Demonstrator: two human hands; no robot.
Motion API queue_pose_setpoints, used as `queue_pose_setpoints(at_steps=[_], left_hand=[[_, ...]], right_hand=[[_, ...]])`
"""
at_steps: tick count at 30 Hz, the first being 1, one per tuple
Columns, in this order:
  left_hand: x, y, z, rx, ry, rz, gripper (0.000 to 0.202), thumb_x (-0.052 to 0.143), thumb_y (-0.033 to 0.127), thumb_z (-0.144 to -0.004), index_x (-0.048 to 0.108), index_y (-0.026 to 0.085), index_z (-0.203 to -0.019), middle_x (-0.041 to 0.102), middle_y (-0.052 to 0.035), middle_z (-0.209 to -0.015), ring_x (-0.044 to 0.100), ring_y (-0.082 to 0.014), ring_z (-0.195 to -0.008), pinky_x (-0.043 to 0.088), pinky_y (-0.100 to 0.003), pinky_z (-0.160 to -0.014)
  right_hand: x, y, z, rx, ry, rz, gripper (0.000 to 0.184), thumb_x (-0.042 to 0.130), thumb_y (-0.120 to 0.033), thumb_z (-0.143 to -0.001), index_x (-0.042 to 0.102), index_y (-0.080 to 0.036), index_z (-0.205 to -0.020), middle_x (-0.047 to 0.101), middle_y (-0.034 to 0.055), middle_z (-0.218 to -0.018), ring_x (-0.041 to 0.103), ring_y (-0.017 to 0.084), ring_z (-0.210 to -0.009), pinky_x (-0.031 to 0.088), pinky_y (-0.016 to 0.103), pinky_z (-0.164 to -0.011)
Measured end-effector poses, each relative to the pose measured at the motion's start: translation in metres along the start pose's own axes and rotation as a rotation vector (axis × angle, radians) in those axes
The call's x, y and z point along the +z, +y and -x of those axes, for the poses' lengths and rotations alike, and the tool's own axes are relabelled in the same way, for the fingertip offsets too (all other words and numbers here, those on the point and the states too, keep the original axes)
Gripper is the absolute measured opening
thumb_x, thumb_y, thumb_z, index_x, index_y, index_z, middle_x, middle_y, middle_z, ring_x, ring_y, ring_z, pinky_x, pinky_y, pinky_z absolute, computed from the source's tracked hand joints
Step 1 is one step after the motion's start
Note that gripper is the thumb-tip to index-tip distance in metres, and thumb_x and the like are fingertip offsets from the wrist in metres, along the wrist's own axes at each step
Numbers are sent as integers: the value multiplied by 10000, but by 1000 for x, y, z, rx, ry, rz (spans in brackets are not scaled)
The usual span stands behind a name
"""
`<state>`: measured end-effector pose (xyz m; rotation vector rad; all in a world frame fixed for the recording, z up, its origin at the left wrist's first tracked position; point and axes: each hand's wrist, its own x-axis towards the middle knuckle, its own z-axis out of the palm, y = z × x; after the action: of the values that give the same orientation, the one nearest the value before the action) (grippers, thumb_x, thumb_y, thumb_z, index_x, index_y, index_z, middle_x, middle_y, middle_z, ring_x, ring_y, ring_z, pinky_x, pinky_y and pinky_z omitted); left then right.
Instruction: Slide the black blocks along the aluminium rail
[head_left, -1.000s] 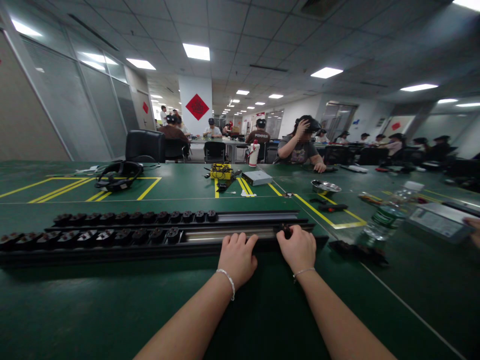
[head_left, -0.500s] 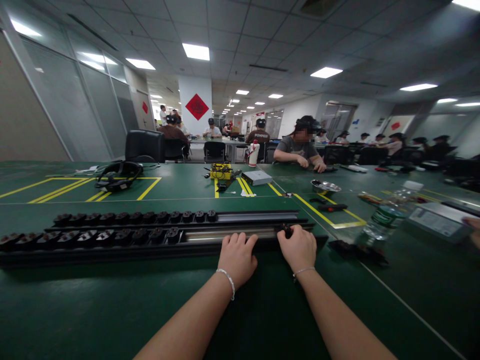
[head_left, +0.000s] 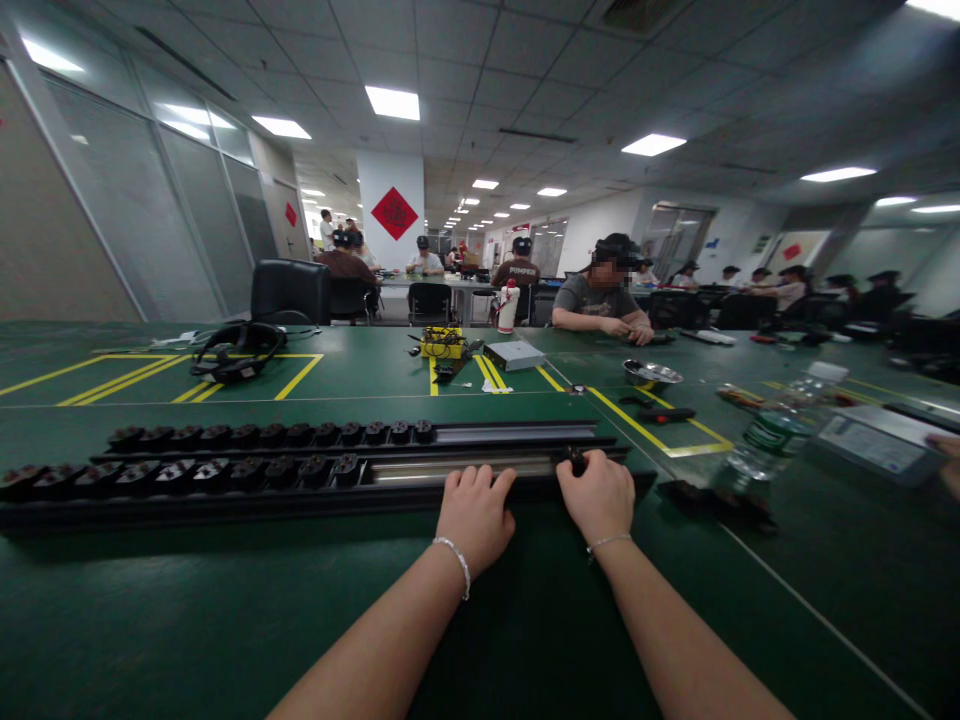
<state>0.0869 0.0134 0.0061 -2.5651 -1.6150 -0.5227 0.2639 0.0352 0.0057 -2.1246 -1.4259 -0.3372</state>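
Thumb and forefinger of the person's right hand (head_left: 598, 494) are closed on a small, rounded, black plastic piece (head_left: 576, 459), partly hidden, at the right end of a long black rail (head_left: 401, 497) with a shiny metal channel. Left of that pinch, the left hand (head_left: 474, 515) lays bent, slightly spread fingers on the rail; whether it grips cannot be told. Farther left, black pronged plastic modules (head_left: 240, 472) stand in a row. Beyond the grip lies a second black rail (head_left: 517, 435).
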Motion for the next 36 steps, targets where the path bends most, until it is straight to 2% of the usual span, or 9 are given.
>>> queue_pose_setpoints(at_steps=[6,14,20,25,30,36], left_hand=[[-1,0,0,-2,0,7,461,497,292,-742,417,302,-1197,521,-39,-1015,443,-218,-972,291,-375,-853],[-2,1,0,-9,-2,18,455,496,288,-740,429,302,-1190,528,-43,-1025,443,-222,-989,289,-372,-858],[-3,1,0,-12,-17,12,461,490,286,-746,419,307,-1201,529,-42,-1032,442,-221,-1004,287,-375,-866],[-4,2,0,-18,-23,10,460,488,284,-746,424,309,-1201,531,-44,-1035,444,-224,-996,289,-378,-868],[-2,2,0,-22,-15,18,462,491,284,-742,425,315,-1198,529,-42,-1027,441,-223,-992,287,-375,-867],[2,-1,0,5,32,19,462,503,300,-727,430,305,-1183,527,-36,-1000,445,-223,-962,291,-378,-845]], right_hand=[[1,4,-2,-2,-11,-29,270,430,-389,-731,546,-157,-806,613,102,-769,546,247,-826,310,381,-853],[-4,29,-13,-154,-184,-175,306,435,-485,-750,551,-205,-782,632,34,-815,560,196,-838,220,429,-955],[-3,34,-15,-149,-178,-208,300,462,-488,-735,579,-216,-787,642,12,-797,569,179,-803,217,420,-964],[-4,32,-16,-149,-166,-177,294,464,-479,-732,569,-206,-760,631,21,-766,560,186,-782,254,404,-932],[-10,30,-16,-113,-177,-110,276,448,-457,-746,555,-203,-756,616,33,-751,546,195,-771,341,353,-802],[-12,29,-15,-105,-172,-96,262,439,-445,-748,541,-204,-750,609,36,-763,539,194,-773,350,328,-745]])
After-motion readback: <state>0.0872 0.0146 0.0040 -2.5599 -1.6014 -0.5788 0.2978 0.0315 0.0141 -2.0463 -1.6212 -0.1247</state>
